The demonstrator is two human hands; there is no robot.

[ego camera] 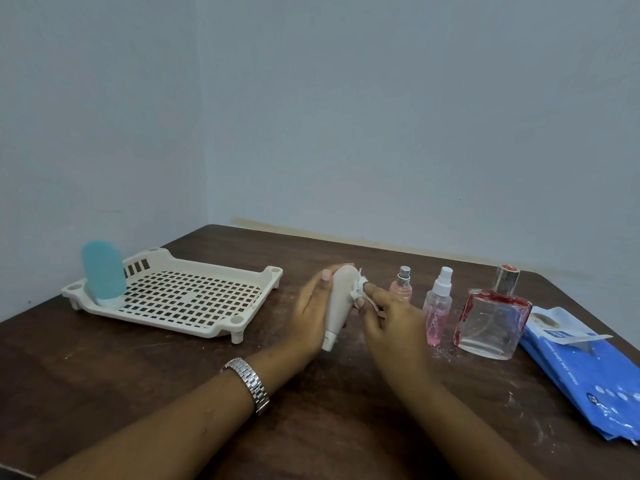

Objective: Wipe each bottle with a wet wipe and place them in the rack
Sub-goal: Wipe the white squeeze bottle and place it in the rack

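Fingers of the left hand (pixel 308 306) are curled round the cream bottle (pixel 341 303) right of the rack (pixel 194 325), steadying it for the wet wipe (pixel 358 292) pinched by the right hand (pixel 388 318).

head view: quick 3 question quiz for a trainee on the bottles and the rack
1. True or false: the blue bottle stands in the rack.
2. Which hand rubs the wet wipe on the cream bottle: A left, B right?
3. How many bottles stand between the right hand and the wipes pack?
Key: 1 true; 2 B; 3 three.
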